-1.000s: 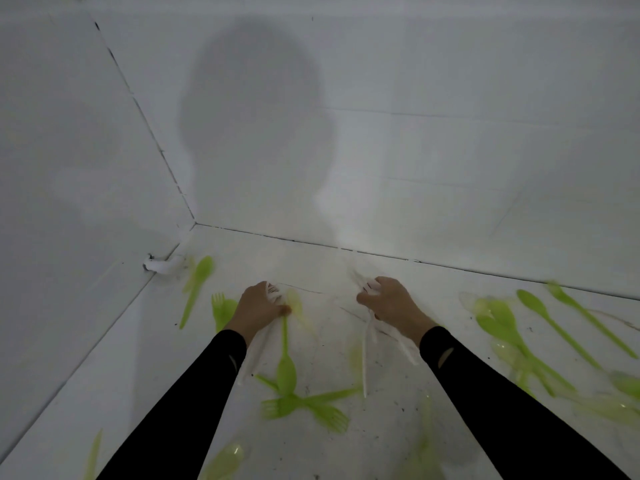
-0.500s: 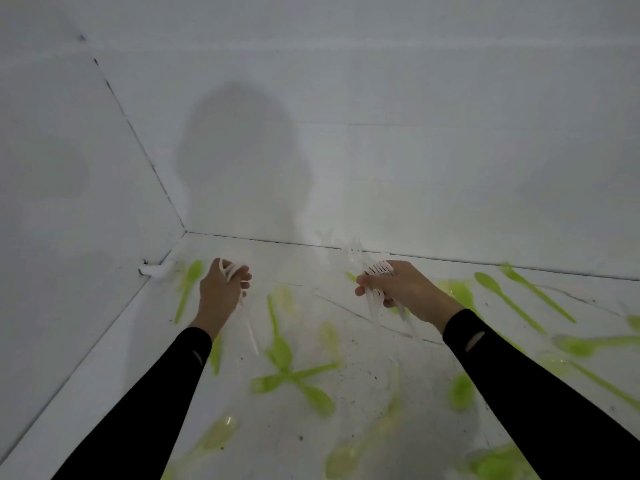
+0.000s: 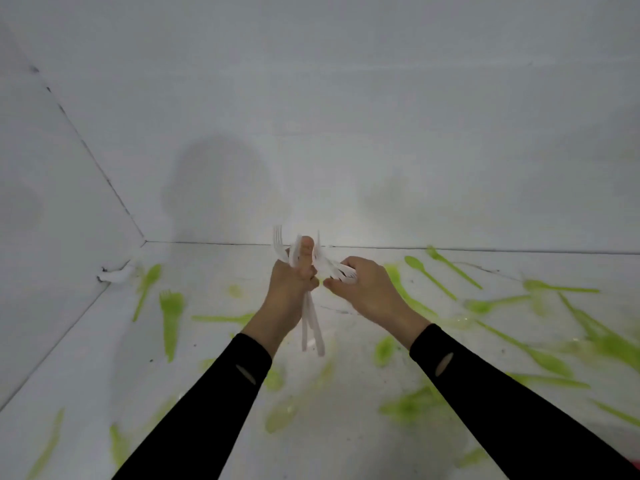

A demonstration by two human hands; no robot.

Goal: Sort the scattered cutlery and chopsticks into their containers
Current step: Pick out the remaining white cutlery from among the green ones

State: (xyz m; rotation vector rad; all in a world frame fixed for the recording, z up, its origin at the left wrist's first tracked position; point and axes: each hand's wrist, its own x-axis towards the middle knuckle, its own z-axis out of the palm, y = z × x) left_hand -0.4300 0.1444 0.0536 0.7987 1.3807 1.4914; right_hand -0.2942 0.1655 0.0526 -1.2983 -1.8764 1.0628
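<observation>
My left hand grips a bundle of white plastic forks, tines up above the fist and handles hanging below it. My right hand is right beside it, fingers curled round more white forks whose tines point left toward the left hand. Both hands are raised above the white surface. Green plastic cutlery lies scattered on it: a green fork at the left, a green spoon at the right, several more blurred pieces near me. No container is in view.
White walls close in the surface at the back and left, meeting in a corner. A small white object lies by the left wall. Something red shows at the bottom right edge.
Both hands have lifted off the surface with the white forks and come together in the middle. The camera view has tilted and shifted.
</observation>
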